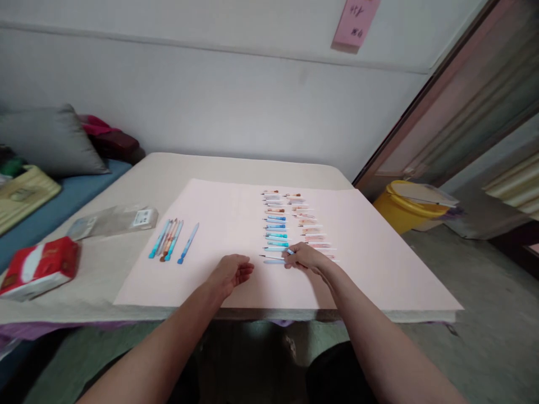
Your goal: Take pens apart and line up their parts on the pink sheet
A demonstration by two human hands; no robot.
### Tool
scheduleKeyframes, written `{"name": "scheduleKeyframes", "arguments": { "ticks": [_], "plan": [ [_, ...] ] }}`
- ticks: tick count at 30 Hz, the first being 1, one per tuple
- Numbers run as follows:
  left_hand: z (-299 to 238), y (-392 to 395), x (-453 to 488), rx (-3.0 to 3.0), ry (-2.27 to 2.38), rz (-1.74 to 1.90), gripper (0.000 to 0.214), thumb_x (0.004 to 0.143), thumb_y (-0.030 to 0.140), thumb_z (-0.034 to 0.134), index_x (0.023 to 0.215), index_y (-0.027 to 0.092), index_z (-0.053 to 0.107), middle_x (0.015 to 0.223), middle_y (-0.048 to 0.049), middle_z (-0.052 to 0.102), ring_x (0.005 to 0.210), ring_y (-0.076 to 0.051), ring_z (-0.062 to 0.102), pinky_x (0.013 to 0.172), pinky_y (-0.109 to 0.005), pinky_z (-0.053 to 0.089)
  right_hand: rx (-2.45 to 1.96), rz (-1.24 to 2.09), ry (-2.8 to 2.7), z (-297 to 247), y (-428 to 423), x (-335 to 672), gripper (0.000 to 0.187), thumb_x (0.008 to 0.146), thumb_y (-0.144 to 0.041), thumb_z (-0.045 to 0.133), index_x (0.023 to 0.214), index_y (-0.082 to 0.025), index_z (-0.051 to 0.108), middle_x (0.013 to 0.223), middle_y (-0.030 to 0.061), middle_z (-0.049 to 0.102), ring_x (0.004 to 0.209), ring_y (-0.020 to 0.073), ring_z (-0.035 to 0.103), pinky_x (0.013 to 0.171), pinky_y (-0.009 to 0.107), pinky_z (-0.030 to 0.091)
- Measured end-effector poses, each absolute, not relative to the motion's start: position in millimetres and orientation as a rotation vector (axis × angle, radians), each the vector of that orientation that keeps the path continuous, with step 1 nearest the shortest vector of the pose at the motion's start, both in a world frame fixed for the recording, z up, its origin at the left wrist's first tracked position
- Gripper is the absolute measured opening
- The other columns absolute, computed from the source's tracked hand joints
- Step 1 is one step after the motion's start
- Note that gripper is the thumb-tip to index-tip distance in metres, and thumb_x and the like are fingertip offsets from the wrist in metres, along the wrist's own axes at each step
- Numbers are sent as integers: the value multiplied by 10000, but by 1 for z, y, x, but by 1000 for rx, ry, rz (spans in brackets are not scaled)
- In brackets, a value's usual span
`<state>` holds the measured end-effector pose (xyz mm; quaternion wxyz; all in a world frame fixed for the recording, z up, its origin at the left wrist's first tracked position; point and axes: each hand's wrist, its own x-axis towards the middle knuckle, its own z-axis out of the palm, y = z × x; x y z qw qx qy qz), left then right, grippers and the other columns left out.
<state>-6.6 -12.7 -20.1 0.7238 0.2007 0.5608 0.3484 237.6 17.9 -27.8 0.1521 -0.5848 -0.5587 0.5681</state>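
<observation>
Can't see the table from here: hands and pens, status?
Right hand pinched at a pale blue pen, more pens in rows beyond. Left hand loosely curled, no pen visible. Red pack far left, clear of hands.

- Two bare hands that I can see: one left hand (pixel 231 271), one right hand (pixel 306 257).
- One lone blue pen (pixel 188 243).
- One bunch of pens (pixel 169 240), too tightly packed to count from here.
- Two columns of slim pen pieces (pixel 276 226), too fine to number.
- One red packet (pixel 37 268).
- One yellow bucket (pixel 393 216).
- One grey cushion (pixel 50 140).
</observation>
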Motion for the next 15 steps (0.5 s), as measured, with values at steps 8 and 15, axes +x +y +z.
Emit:
{"name": "scheduleKeyframes", "arguments": {
  "ticks": [8, 15],
  "plan": [
    [-22, -11, -7, 480, 1246, 748, 137, 677, 191, 620, 769, 98, 581, 731, -98, 657, 581, -120, 601, 540, -225, 480, -1748, 1568, -1769, -28, 25, 246, 104, 590, -182, 551, 679, -148, 591, 523, -14, 566, 409, 59, 360, 408, 192, 256],
    [-25, -10, -7, 495, 1238, 743, 151, 671, 200, 628, 773, 98, 585, 734, -102, 656, 589, -124, 599, 545, -231, 473, -1853, 1292, -2002, -17, 22, 249, 43, 604, -181, 545, 620, -162, 579, 478, -43, 465, 444, 77, 400, 447, 203, 268]
  ]
}}
